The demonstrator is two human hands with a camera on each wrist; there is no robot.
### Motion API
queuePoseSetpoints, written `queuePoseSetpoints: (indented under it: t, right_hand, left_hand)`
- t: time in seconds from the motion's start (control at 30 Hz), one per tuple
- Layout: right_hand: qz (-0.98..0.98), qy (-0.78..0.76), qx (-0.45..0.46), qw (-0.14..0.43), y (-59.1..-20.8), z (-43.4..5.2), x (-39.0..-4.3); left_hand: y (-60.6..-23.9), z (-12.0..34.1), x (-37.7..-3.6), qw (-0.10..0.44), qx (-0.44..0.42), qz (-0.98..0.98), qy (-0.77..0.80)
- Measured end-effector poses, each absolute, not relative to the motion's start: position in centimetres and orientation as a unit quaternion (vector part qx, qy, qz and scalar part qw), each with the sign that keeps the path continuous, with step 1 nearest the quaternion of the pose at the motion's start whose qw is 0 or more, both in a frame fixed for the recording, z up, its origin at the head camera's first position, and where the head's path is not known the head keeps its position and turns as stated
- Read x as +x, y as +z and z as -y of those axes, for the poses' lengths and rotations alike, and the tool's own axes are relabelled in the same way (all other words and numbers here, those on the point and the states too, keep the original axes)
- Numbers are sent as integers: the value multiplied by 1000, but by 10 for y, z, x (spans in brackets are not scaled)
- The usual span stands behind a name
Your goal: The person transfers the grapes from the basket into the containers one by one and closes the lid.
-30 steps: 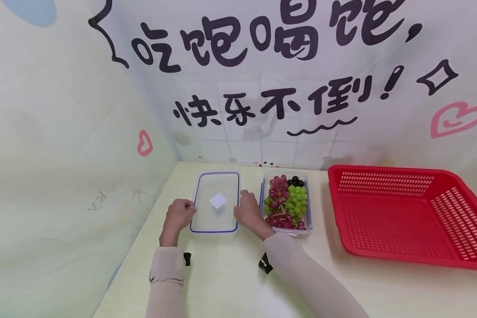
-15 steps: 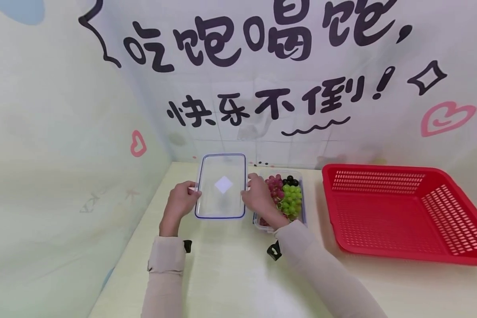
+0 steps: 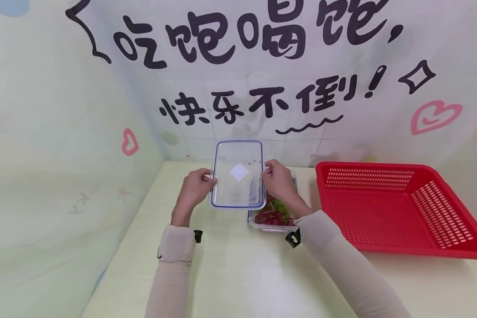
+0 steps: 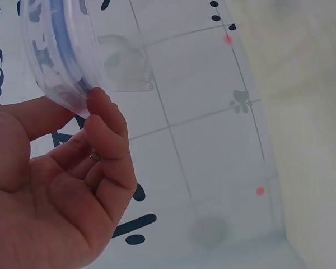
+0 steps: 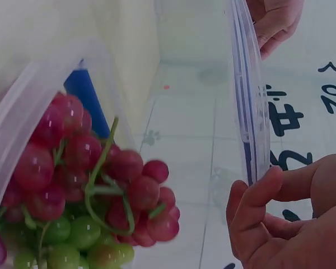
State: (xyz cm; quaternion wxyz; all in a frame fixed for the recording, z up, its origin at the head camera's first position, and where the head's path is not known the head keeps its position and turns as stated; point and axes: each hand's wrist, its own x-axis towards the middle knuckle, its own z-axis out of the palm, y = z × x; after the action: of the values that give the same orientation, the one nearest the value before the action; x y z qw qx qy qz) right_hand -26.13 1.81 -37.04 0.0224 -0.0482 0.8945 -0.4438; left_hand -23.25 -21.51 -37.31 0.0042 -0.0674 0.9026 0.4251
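A clear plastic lid (image 3: 238, 190) with a blue seal and a pale diamond patch is held level above the table between both hands. My left hand (image 3: 194, 189) pinches its left edge between thumb and fingers. On the opposite edge, my right hand (image 3: 279, 180) pinches it the same way. Below and to the right stands a clear container (image 3: 272, 229) filled with grapes, partly covered in the head view by the lid and right hand. Red grapes (image 5: 140, 190) on green stems rise near its rim in the right wrist view, with green grapes (image 5: 64, 238) beside them.
A large red plastic basket (image 3: 381, 212) with perforated walls sits on the pale table (image 3: 238, 274) at the right. Behind the table hangs a printed white backdrop (image 3: 222, 128), which also covers the left side.
Both hands have lifted the lid off the table and carried it up and to the right. It now overlaps the grape container in the head view. The head view has shifted slightly.
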Motion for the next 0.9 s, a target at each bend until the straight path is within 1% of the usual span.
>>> queuePoseSetpoints:
  t: [0.1, 0.37, 0.6, 0.9]
  right_hand:
    - [-899, -434, -39, 30, -367, -30, -264]
    - [-902, -428, -56, 13, -362, -56, -272]
    - [-895, -439, -70, -1, -360, -72, -275]
    - [-875, -480, -67, -27, -353, -84, -275]
  left_hand:
    - [-373, 206, -237, 6, -54, -902, 428]
    - [-373, 189, -249, -5, -24, -900, 435]
    - [-373, 174, -254, -12, -21, -897, 442]
    - [-370, 160, -256, -51, -13, -893, 446]
